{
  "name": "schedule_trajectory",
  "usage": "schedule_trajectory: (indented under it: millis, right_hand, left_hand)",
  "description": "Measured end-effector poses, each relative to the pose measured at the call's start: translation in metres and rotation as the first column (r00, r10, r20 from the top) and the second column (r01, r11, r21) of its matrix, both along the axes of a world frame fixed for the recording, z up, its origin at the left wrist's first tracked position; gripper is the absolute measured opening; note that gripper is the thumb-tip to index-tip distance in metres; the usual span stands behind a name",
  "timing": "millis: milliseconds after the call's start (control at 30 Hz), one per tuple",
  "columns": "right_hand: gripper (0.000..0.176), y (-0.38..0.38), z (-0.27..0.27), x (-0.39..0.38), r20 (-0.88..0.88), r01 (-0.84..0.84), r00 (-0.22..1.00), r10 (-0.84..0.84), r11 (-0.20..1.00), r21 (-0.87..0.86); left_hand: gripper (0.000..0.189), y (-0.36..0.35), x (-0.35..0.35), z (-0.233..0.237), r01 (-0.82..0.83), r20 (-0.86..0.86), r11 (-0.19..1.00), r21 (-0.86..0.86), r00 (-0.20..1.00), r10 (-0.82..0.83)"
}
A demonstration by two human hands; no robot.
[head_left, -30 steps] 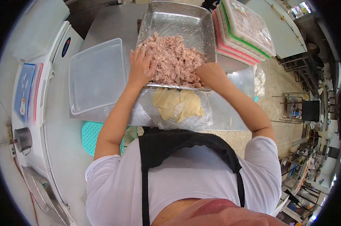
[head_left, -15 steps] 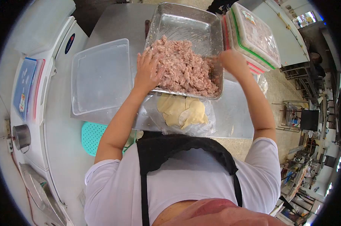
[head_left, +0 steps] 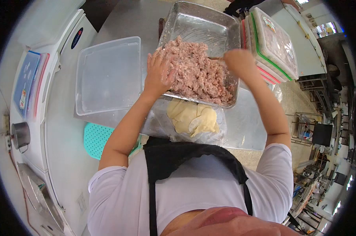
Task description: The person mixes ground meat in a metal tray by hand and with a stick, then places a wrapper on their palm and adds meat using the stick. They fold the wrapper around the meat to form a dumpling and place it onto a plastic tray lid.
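A deep metal tray [head_left: 203, 13] holds a mound of ground meat [head_left: 197, 70] in its near part. My left hand [head_left: 160, 72] lies at the tray's left side against the meat, fingers stretched out and smeared with bits of it. Over the right side of the tray, my right hand [head_left: 241, 63] is closed in a fist. From it a thin brown tool [head_left: 215, 58] points left toward the meat; its working end is hard to make out. Flat pale dough rounds [head_left: 191, 118] rest on plastic just in front of the tray.
A clear plastic lid [head_left: 109, 76] lies left of the tray on the metal table [head_left: 245, 118]. Stacked lidded containers [head_left: 274, 43] stand at the right. A turquoise perforated basket [head_left: 95, 139] sits below the table's left edge. Part of another person in dark clothing [head_left: 243, 6] shows at the far side.
My right hand has shifted slightly left and turned over the tray. The left hand keeps its place against the meat. The whole view has shifted a little.
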State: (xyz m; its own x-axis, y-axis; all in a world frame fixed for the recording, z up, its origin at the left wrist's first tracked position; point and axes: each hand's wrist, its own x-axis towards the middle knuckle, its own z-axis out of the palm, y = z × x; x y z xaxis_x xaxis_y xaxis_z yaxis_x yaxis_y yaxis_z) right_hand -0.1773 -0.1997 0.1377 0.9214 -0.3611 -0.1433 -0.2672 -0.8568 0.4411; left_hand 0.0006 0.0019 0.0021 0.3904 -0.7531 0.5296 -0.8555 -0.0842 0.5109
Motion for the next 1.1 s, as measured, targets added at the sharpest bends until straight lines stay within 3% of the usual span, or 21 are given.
schedule_trajectory:
  millis: [100, 167, 233, 300, 400, 500, 567, 633, 700, 767, 833, 867, 1100]
  right_hand:
    - [0.013, -0.022, 0.020, 0.027, 0.133, -0.085, 0.986, 0.100, 0.990, -0.111]
    - [0.012, -0.029, -0.002, 0.054, 0.306, -0.224, 0.914, 0.265, 0.961, -0.162]
    - [0.012, -0.009, -0.052, 0.079, 0.185, -0.169, 0.964, 0.190, 0.978, -0.123]
    - [0.008, 0.013, -0.083, 0.086, 0.199, -0.203, 0.956, 0.213, 0.977, -0.071]
    - [0.007, 0.032, -0.076, 0.066, 0.095, -0.114, 0.989, 0.116, 0.993, -0.030]
    - [0.010, 0.054, -0.063, 0.025, 0.192, -0.125, 0.973, 0.128, 0.992, -0.029]
    - [0.011, 0.064, -0.075, 0.005, 0.122, -0.089, 0.989, 0.082, 0.995, 0.049]
    - [0.011, 0.076, -0.071, -0.011, 0.165, -0.039, 0.986, 0.011, 0.985, 0.167]
    - [0.012, 0.086, -0.067, -0.026, 0.208, 0.021, 0.977, -0.053, 0.988, 0.152]
    - [0.012, 0.090, -0.059, -0.040, 0.251, 0.079, 0.961, -0.112, 0.987, 0.140]
    - [0.011, 0.092, -0.051, -0.052, 0.235, 0.108, 0.957, -0.172, 0.958, 0.265]
    - [0.010, 0.088, -0.064, -0.062, 0.342, 0.054, 0.929, -0.145, 0.964, 0.262]
    - [0.009, 0.098, -0.081, -0.079, 0.448, 0.108, 0.855, -0.262, 0.934, 0.340]
  left_hand:
    - [0.038, 0.000, 0.001, 0.002, -0.029, 0.015, 1.000, 0.007, 0.999, 0.029]
    - [0.040, 0.001, -0.001, 0.004, -0.033, 0.020, 0.999, 0.012, 0.999, 0.033]
    - [0.041, 0.001, -0.003, 0.007, -0.034, 0.013, 0.999, -0.001, 0.999, 0.034]
    - [0.041, 0.002, 0.000, 0.009, -0.035, 0.017, 0.999, -0.017, 0.999, 0.036]
    - [0.042, 0.004, 0.000, 0.004, -0.017, 0.051, 1.000, -0.020, 0.999, 0.018]
    - [0.041, 0.002, 0.002, 0.008, 0.029, 0.068, 0.999, -0.045, 0.997, -0.026]
    - [0.039, -0.006, 0.005, 0.012, -0.043, 0.198, 0.996, 0.084, 0.980, 0.026]
    - [0.036, -0.027, 0.016, 0.032, -0.001, 0.294, 0.990, 0.142, 0.955, -0.041]
    - [0.033, -0.048, 0.025, 0.047, 0.030, 0.383, 0.977, 0.210, 0.917, -0.110]
    - [0.032, -0.076, 0.036, 0.048, -0.047, 0.492, 0.838, 0.543, 0.827, -0.273]
    - [0.031, -0.097, 0.041, 0.045, -0.072, 0.518, 0.788, 0.611, 0.790, -0.329]
    - [0.030, -0.106, 0.044, 0.043, -0.115, 0.517, 0.722, 0.682, 0.773, -0.366]
    - [0.032, -0.137, 0.056, 0.034, -0.075, 0.501, 0.650, 0.757, 0.705, -0.502]
